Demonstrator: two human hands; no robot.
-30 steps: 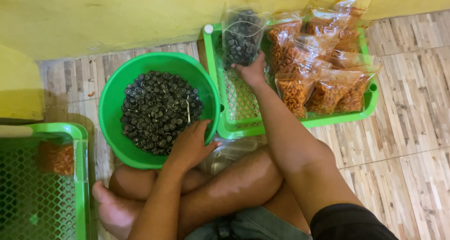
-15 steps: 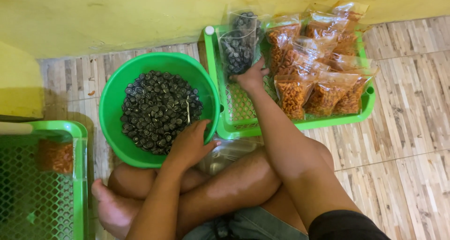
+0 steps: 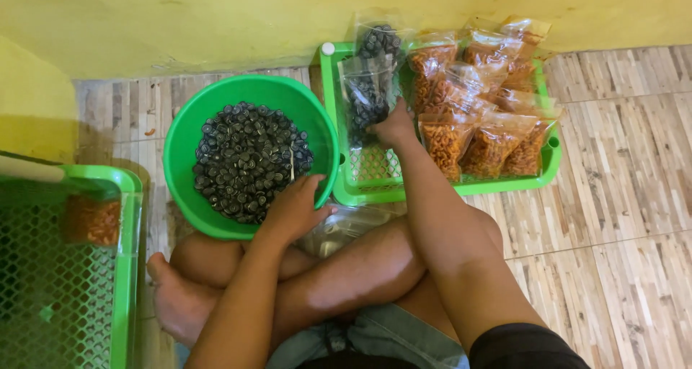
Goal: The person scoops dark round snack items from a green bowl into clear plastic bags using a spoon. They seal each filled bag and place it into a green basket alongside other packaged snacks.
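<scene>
Left hand (image 3: 292,210) rests with fingers loosely spread on the near rim of the green bowl (image 3: 189,124), holding nothing; its fingertips reach the edge of the dark round snacks (image 3: 249,160) heaped inside. Beside the knee lies a crumpled clear bag (image 3: 346,225). Farther out, the right hand (image 3: 393,124) is closed on a clear pouch (image 3: 364,99) of the same dark pieces, standing it upright in the green tray (image 3: 375,192). Pouches of orange snacks (image 3: 490,138) fill the tray's right side, by the yellow wall (image 3: 216,16).
</scene>
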